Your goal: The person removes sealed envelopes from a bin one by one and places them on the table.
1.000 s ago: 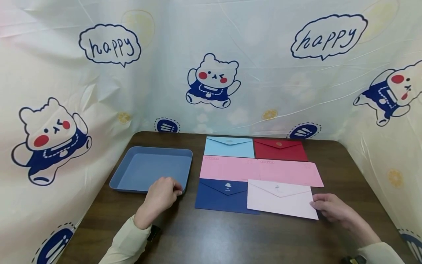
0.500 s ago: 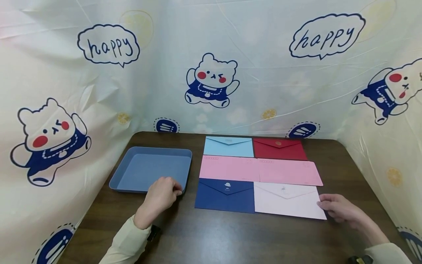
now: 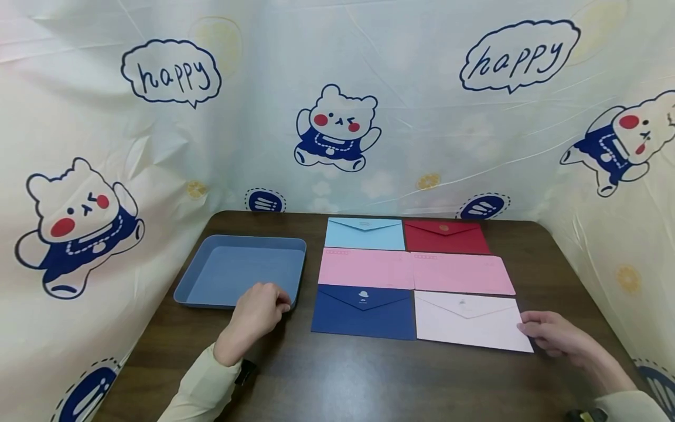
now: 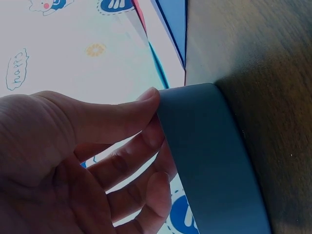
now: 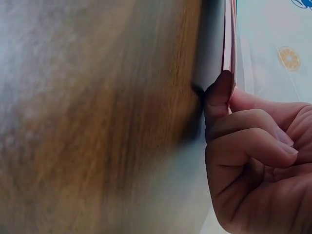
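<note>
My left hand (image 3: 261, 310) pinches the rim of a blue rectangular tray (image 3: 242, 243) at its near right corner. In the left wrist view the thumb and fingers close over the edge of the tray (image 4: 204, 151). At the right, my right hand (image 3: 559, 340) holds the right edge of a white envelope (image 3: 469, 325) between thumb and fingers. Close up, the right hand (image 5: 253, 151) has its fingertips on the thin paper edge. Left of the white envelope lies a dark blue envelope (image 3: 361, 319). Two pink envelopes (image 3: 364, 269) lie behind them.
Farther back on the brown wooden table (image 3: 337, 381) are a light blue envelope (image 3: 364, 237) and a red envelope (image 3: 448, 240). A pale printed curtain (image 3: 337, 193) with cartoon bears surrounds the table at the back and sides.
The white envelope has slid right with my right hand, from overlapping the dark blue envelope to lying beside it. My left hand stays on the tray.
</note>
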The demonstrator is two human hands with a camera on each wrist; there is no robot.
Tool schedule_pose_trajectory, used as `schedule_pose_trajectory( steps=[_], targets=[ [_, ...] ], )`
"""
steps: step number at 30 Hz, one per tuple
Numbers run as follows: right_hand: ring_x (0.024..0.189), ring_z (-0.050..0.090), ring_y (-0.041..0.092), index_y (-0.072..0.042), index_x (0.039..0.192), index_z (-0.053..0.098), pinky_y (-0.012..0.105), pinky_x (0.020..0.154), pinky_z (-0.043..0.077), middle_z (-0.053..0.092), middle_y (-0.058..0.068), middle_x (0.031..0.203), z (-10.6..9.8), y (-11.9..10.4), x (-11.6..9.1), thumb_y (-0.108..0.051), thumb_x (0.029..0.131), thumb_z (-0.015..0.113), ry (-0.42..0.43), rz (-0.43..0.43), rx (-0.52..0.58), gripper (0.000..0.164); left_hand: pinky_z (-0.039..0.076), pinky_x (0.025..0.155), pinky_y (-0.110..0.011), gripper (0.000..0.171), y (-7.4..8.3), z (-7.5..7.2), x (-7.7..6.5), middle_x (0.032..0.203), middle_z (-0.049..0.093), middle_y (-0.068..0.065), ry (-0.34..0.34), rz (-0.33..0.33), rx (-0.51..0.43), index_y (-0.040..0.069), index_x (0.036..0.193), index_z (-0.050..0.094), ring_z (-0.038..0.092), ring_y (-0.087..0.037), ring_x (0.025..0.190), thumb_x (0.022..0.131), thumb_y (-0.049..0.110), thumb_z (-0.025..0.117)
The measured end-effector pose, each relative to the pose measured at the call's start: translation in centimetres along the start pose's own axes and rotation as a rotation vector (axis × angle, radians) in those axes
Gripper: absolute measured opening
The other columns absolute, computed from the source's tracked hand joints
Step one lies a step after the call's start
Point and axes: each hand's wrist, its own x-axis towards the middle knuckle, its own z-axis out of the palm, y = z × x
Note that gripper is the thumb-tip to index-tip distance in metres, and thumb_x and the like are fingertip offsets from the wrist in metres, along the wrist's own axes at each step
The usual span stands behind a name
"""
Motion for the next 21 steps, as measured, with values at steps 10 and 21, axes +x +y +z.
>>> schedule_pose_trajectory(
  steps=[10,21],
  targets=[
    [0.05,0.03,0.006,0.012,0.114,0.055,0.024,0.047,0.025,0.037,-0.008,0.06,-0.1,-0.2,-0.1,-0.009,0.107,0.053,0.006,0.005,-0.03,0.023,0.058,0.067,-0.039,0.009,-0.1,0.1,-0.1,0.091,0.078,-0.003,-0.004,-0.005,-0.009,0.011,0.09,0.085,0.07,-0.02,0.081,0.088,0.003,0.083],
    [0.05,0.036,0.011,0.018,0.119,0.06,0.026,0.048,0.032,0.04,-0.004,0.059,0.5,-1.3,0.0,-0.018,0.105,0.064,0.167,0.085,-0.176,0.04,0.058,0.069,-0.041,0.01,0.0,-0.1,0.0,0.091,0.078,-0.003,-0.002,-0.002,-0.006,0.012,0.09,0.085,0.07,-0.021,0.082,0.088,0.003,0.083]
  ],
)
